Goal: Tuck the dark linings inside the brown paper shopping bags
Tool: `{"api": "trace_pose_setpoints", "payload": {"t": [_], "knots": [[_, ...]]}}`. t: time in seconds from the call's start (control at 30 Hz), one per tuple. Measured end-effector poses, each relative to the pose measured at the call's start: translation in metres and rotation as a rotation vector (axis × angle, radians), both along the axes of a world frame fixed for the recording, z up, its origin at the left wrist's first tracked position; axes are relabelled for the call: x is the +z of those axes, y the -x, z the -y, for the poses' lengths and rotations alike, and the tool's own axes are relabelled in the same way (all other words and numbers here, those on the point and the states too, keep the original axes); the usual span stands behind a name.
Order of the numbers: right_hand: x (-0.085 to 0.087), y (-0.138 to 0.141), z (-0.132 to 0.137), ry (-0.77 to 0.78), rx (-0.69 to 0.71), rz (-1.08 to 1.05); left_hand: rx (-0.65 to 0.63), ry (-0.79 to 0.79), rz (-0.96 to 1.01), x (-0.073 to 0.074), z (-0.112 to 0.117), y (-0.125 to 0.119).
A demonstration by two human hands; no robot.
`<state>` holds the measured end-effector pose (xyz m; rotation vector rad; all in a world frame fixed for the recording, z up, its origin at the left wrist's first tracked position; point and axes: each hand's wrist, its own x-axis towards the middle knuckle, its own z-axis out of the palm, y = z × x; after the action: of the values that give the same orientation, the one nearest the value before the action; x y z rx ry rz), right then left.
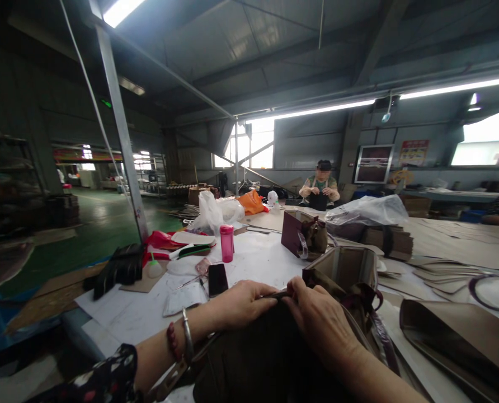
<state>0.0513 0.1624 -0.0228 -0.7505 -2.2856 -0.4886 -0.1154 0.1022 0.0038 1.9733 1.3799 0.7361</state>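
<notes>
A large dark bag (258, 358) stands close in front of me, its lower part lost in shadow. My left hand (247, 302) pinches the bag's upper edge between thumb and fingers. Right beside it, my right hand (316, 313) grips the same edge, fingers bent over it. The fingertips nearly meet, and whatever lies under them is hidden. Just beyond my right hand is an open brown bag (345, 266) with a dark maroon handle. Farther back sits a smaller maroon and brown handbag (293, 232).
A pink bottle (227, 243), a black phone (218, 280) and papers (185, 299) lie left on the white-covered table (253, 252). Brown panels (463, 336) spread at right, near a plastic-wrapped stack (387, 240). A co-worker (320, 184) sits across, holding dark material.
</notes>
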Motion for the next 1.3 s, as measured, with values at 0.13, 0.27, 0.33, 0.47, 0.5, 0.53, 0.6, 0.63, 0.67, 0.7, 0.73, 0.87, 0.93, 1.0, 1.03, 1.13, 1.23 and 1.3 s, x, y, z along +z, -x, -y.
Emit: {"api": "trace_pose_setpoints", "payload": {"t": [0.13, 0.27, 0.33, 0.47, 0.5, 0.53, 0.6, 0.63, 0.67, 0.7, 0.73, 0.87, 0.93, 1.0, 1.03, 1.13, 1.23, 1.3], "knots": [[0.004, -0.009, 0.004, 0.023, 0.165, -0.096, 0.135, -0.089, -0.1, 0.0, -0.001, -0.001], [0.003, -0.032, 0.0, 0.015, 0.144, -0.142, 0.209, -0.105, -0.121, -0.001, -0.004, 0.001], [-0.001, -0.043, -0.007, 0.178, 0.025, -0.142, 0.225, -0.102, -0.109, -0.002, -0.006, 0.003], [-0.007, -0.057, -0.022, 0.734, 0.027, -0.076, 0.245, -0.095, -0.074, -0.005, -0.009, 0.006], [-0.007, -0.059, -0.024, 0.813, 0.063, -0.074, 0.244, -0.093, -0.062, -0.007, -0.01, 0.007], [-0.006, -0.061, -0.024, 0.854, 0.099, -0.078, 0.239, -0.091, -0.048, -0.008, -0.011, 0.008], [-0.003, -0.062, -0.022, 0.865, 0.141, -0.084, 0.221, -0.085, -0.013, -0.01, -0.013, 0.011], [-0.001, -0.062, -0.02, 0.862, 0.158, -0.072, 0.21, -0.08, 0.01, -0.011, -0.014, 0.011], [0.001, -0.062, -0.018, 0.859, 0.175, -0.059, 0.198, -0.074, 0.038, -0.011, -0.015, 0.012], [0.002, -0.062, -0.016, 0.859, 0.193, -0.045, 0.187, -0.068, 0.066, -0.011, -0.015, 0.013], [0.003, -0.061, -0.014, 0.864, 0.208, -0.03, 0.181, -0.066, 0.088, -0.011, -0.015, 0.013], [0.005, -0.063, -0.011, 0.9, 0.24, 0.014, 0.21, -0.077, 0.072, -0.007, -0.014, 0.011], [0.007, -0.064, -0.011, 0.926, 0.265, 0.032, 0.222, -0.082, 0.036, -0.005, -0.014, 0.01], [0.009, -0.065, -0.01, 0.969, 0.296, 0.031, 0.197, -0.084, 0.022, -0.004, -0.015, 0.011], [0.009, -0.065, -0.009, 0.998, 0.315, 0.022, 0.18, -0.082, 0.024, -0.004, -0.015, 0.011], [0.009, -0.066, -0.008, 1.119, 0.373, -0.016, 0.162, -0.071, 0.034, -0.003, -0.015, 0.01], [0.005, -0.069, -0.011, 1.202, 0.398, -0.061, 0.167, -0.085, 0.02, -0.001, -0.012, 0.005], [0.005, -0.072, -0.014, 1.176, 0.357, -0.053, 0.171, -0.1, -0.006, 0.001, -0.008, -0.001]]}}
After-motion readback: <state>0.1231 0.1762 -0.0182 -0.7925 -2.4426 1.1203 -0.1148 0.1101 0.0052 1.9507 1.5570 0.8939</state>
